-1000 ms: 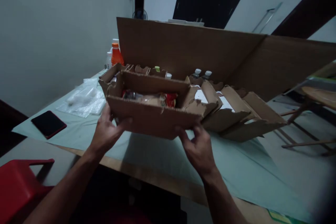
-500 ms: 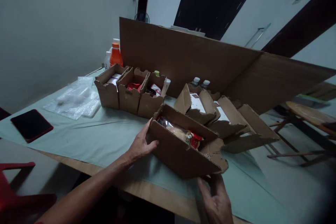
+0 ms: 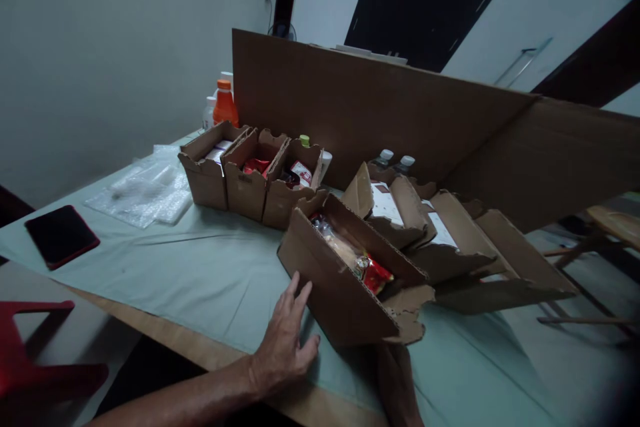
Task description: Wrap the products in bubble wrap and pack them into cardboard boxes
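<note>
A narrow open cardboard box (image 3: 335, 287) lies on the pale green table cover (image 3: 210, 267), angled toward me. Inside it are clear-wrapped items and a red packet (image 3: 376, 275). My left hand (image 3: 287, 340) rests flat on the cover against the box's near left side, fingers stretched out. My right hand (image 3: 397, 373) reaches under the box's near right corner; its fingers are hidden by the box and shadow.
Three small filled cardboard boxes (image 3: 250, 173) stand in a row behind. Several more open boxes (image 3: 450, 240) sit at right. A tall cardboard sheet (image 3: 380, 107) stands at the back. Orange bottle (image 3: 225, 103), bubble wrap (image 3: 145, 190), dark phone (image 3: 61, 235), red stool (image 3: 30, 360).
The box I held up in both hands has come down onto the table and turned at an angle. My left hand let go and slid down to lie flat beside it.
</note>
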`<state>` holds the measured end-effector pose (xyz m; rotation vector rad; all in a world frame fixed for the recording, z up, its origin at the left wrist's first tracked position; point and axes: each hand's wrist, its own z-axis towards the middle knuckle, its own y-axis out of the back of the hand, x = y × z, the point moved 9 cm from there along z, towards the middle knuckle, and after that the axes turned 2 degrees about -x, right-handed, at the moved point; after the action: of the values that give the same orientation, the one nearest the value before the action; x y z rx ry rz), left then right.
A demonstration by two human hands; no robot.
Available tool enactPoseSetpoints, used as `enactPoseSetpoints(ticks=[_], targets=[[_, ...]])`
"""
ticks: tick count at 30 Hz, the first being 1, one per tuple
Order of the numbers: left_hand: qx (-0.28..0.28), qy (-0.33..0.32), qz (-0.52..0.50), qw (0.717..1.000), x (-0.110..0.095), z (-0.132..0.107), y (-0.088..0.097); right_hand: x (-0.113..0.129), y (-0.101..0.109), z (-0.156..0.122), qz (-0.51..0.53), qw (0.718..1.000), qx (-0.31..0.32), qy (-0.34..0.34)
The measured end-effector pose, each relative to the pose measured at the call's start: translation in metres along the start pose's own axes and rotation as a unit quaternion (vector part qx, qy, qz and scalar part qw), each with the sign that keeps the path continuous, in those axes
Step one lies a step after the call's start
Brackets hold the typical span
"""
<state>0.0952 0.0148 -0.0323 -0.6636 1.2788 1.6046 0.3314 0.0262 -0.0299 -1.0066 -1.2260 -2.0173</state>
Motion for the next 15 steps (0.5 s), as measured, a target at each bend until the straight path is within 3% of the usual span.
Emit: enactPoseSetpoints(ticks=[3,6,9,15], targets=[[0.044,-0.004,0.0,0.999,-0.002,0.003,-0.02,-0.011,-0.001,-0.005,0.07,0.996,0.006,-0.051],[0.048,-0.003,-0.005,0.999,-0.001,0.002,-0.029,-0.018,-0.003,-0.004,0.074,0.994,0.027,-0.081],[0.037,-0.001,0.0,0.999,0.001,0.006,-0.026,-0.019,-0.007,-0.003,0.056,0.993,0.051,-0.093],[0.032,-0.02,0.022,0.999,0.004,0.031,-0.006,-0.015,-0.01,-0.003,0.011,0.994,0.043,-0.101]])
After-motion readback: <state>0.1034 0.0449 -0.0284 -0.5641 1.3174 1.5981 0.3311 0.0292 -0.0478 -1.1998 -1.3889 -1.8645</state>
